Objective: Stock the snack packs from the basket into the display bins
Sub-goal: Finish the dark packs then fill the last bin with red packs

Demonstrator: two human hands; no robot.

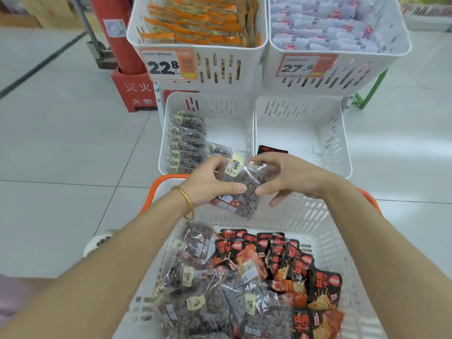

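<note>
Snack pack (241,189), clear with dark pieces and a pale yellow label, held in the air by both hands over the far wall of the basket (325,216), just in front of the lower bins. Left hand (208,184) grips the pack's left edge, thumb on the near side and fingers curled over the top; a gold bangle (186,199) circles the wrist. Right hand (291,178) pinches the right edge between thumb and fingers.

Basket: white slotted walls, orange rim. It holds loose clear packs (203,289) on the left and black-and-red packs (293,263) on the right.

Lower left bin (227,113): a row of packs (188,143) along its left wall. Lower right bin (300,128): one black pack (271,150) at the near edge.

Upper left bin (220,69): orange packs (195,28), tag (168,64) reading 22.8. Upper right bin (342,77): pale packs (325,25), tag reading 27.6. A red extinguisher (115,33) stands to the left.
</note>
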